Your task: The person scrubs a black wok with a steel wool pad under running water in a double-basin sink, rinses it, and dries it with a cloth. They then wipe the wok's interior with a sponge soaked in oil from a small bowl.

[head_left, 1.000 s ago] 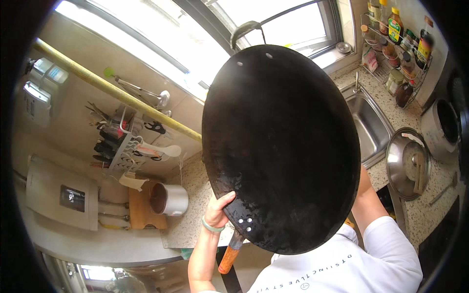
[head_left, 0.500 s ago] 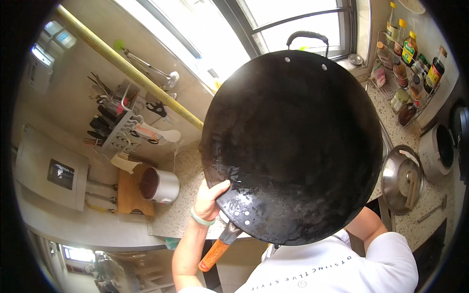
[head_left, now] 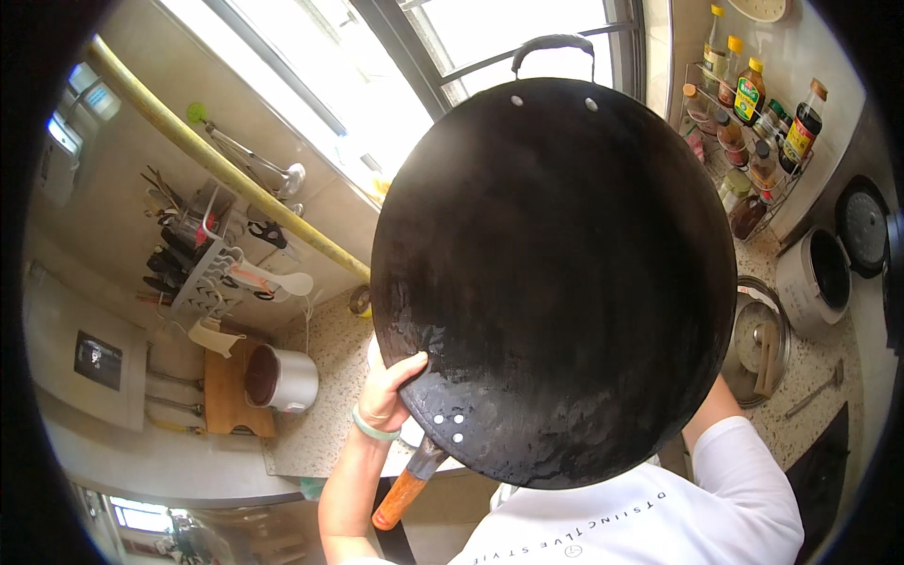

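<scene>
A large black wok (head_left: 556, 282) fills the middle of the head view, its dark, partly wet inside facing me. My left hand (head_left: 386, 391) grips its rim at the lower left, thumb over the inner face and the other fingers behind. Just below that hand, the wok's orange-brown wooden handle (head_left: 400, 499) slants down, held by nothing. At the top, a black loop handle (head_left: 554, 45) points toward the window. Only my right forearm shows, passing behind the wok's lower right; the wok hides that hand.
On the left stand a white pot (head_left: 294, 379) and a wooden board (head_left: 221, 381), near a wall rack of utensils (head_left: 207, 273). A rack of sauce bottles (head_left: 749, 141), a cooker with its lid up (head_left: 812, 282) and a glass lid (head_left: 753, 334) line the right counter. A yellow pole (head_left: 217, 169) crosses the upper left.
The wok looks slightly larger and nearer, covering more of the glass lid. The surroundings have shifted left in the view. My left hand keeps its grip on the rim.
</scene>
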`<action>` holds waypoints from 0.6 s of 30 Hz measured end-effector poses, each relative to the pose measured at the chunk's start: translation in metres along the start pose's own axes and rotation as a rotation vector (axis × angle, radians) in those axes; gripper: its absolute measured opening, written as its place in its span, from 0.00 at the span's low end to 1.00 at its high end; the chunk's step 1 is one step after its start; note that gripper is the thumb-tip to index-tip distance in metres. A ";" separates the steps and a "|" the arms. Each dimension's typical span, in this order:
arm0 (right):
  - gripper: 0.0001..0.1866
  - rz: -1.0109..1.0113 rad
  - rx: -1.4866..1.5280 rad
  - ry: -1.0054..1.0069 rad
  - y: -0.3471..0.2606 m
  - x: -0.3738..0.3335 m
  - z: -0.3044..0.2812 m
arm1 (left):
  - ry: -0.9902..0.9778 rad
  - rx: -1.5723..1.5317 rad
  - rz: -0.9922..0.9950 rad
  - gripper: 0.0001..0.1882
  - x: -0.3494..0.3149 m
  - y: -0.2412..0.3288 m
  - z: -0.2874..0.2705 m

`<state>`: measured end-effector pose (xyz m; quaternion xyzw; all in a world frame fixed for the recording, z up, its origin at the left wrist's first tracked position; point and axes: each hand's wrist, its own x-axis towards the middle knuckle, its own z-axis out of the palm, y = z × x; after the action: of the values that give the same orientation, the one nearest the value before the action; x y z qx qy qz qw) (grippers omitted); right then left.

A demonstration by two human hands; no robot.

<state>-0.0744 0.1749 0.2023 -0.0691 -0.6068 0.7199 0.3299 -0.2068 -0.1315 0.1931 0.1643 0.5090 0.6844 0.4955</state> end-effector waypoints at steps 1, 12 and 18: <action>0.22 0.073 0.002 -0.012 0.024 -0.003 0.003 | 0.018 -0.031 0.005 0.24 0.001 0.000 0.002; 0.22 0.699 0.287 0.205 0.157 -0.184 -0.038 | 0.107 0.068 0.127 0.21 -0.006 0.009 0.007; 0.22 0.461 0.421 0.330 0.065 -0.209 -0.047 | 0.108 0.132 0.086 0.22 -0.010 0.015 -0.007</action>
<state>0.0851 0.0936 0.0675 -0.2500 -0.3523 0.8638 0.2594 -0.2147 -0.1438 0.2055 0.1812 0.5715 0.6780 0.4254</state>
